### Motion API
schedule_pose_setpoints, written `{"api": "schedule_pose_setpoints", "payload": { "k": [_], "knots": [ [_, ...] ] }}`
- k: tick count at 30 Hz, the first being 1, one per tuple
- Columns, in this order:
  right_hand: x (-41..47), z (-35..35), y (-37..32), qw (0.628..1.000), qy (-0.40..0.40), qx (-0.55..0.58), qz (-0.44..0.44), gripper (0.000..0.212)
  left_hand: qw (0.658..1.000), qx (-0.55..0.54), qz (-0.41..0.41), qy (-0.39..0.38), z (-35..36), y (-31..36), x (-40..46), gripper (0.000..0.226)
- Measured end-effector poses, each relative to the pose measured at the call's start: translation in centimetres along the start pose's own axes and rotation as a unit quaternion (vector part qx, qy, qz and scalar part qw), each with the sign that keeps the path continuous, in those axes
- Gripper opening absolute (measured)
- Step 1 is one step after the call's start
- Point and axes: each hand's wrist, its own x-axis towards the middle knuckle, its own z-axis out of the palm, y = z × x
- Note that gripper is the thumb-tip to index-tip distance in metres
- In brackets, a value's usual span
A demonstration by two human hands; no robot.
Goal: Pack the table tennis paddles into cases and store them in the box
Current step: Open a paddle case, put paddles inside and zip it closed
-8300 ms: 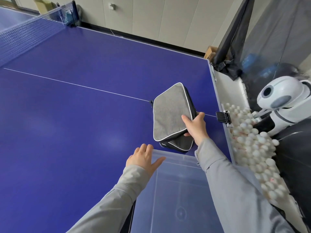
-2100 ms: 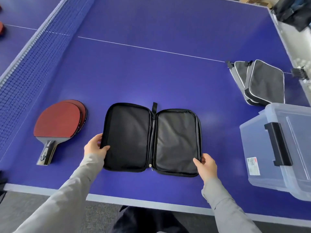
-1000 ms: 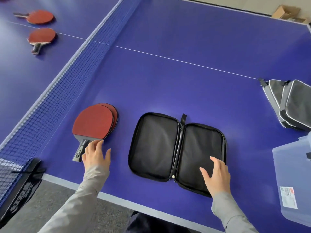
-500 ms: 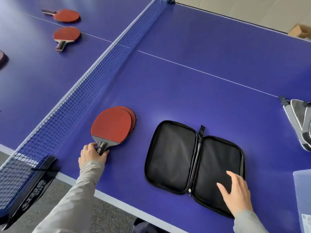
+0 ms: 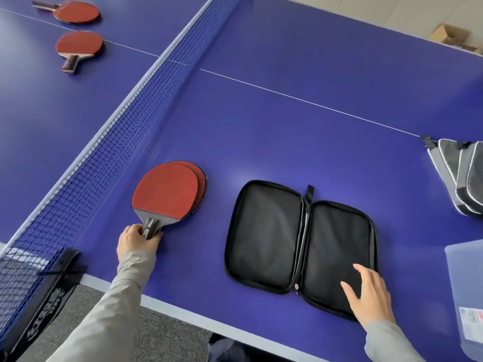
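Now left hand (image 5: 137,241) gripping paddle (image 5: 166,192) handle, right hand (image 5: 371,296) on open case (image 5: 271,231)

Two red paddles (image 5: 167,190) lie stacked near the net, the top one covering most of the lower (image 5: 201,178), handle toward the table's near edge. The left hand (image 5: 137,240) has its grip round the top handle. To their right an open case (image 5: 300,246) lies flat, black inside, both halves spread, zip running round the rim. The right hand (image 5: 371,296) rests with straight fingers on its right half. Grey closed cases (image 5: 460,178) with white piping lean together at the far right. A clear plastic box (image 5: 465,291) shows at the right edge. Two more red paddles (image 5: 78,44) (image 5: 77,13) lie beyond the net.
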Motion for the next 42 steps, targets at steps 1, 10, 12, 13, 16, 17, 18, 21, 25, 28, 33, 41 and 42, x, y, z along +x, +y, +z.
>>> {"api": "schedule_pose_setpoints", "payload": {
  "k": [1,10,12,13,16,17,18,21,25,28,33,41,42],
  "knots": [
    [-0.1,0.1,0.1,1.000,0.000,0.000,0.002,0.049,1.000,0.000,0.004,0.005,0.0,0.0,-0.1,0.032],
    [-0.9,0.5,1.1,1.000,0.005,-0.005,0.016,0.048,1.000,-0.009,0.020,0.022,-0.1,2.6,-3.5,0.022],
    [-1.1,0.5,1.6,1.000,0.009,-0.002,0.019,0.048,0.999,-0.013,0.031,0.014,0.5,3.9,-5.0,0.025],
    [-1.1,0.4,1.9,1.000,0.012,-0.002,0.022,0.048,0.999,-0.015,0.038,0.009,0.9,4.7,-6.0,0.026],
    [-0.9,0.0,3.5,0.999,0.017,-0.002,0.032,0.050,0.997,-0.039,0.058,-0.016,2.9,7.8,-9.4,0.025],
    [-0.9,-0.1,4.1,0.999,0.018,-0.001,0.036,0.050,0.997,-0.048,0.060,-0.026,3.7,8.9,-10.7,0.024],
    [-0.8,-0.3,4.8,0.999,0.018,0.001,0.041,0.050,0.996,-0.055,0.062,-0.037,4.5,10.0,-12.0,0.024],
    [-0.7,-0.7,7.0,0.998,0.009,0.000,0.054,0.053,0.993,-0.071,0.070,-0.064,7.3,13.1,-16.3,0.023],
    [-0.5,-1.1,9.6,0.998,-0.020,-0.027,0.047,0.059,0.989,-0.076,0.079,-0.097,10.9,16.2,-21.9,0.024],
    [-0.2,-1.3,10.7,0.999,-0.032,-0.031,0.031,0.060,0.988,-0.075,0.076,-0.111,13.3,17.5,-25.7,0.023],
    [0.6,-0.8,10.3,0.999,-0.033,-0.010,-0.025,0.063,0.989,-0.064,0.061,-0.120,16.3,18.2,-29.6,0.022],
    [1.3,0.3,10.2,0.997,-0.047,-0.021,-0.057,0.066,0.993,-0.045,0.023,-0.107,19.1,18.5,-32.5,0.033],
    [1.3,0.4,10.3,0.997,-0.044,-0.022,-0.058,0.066,0.993,-0.048,0.018,-0.103,19.4,18.5,-32.8,0.034]
  ]
}}
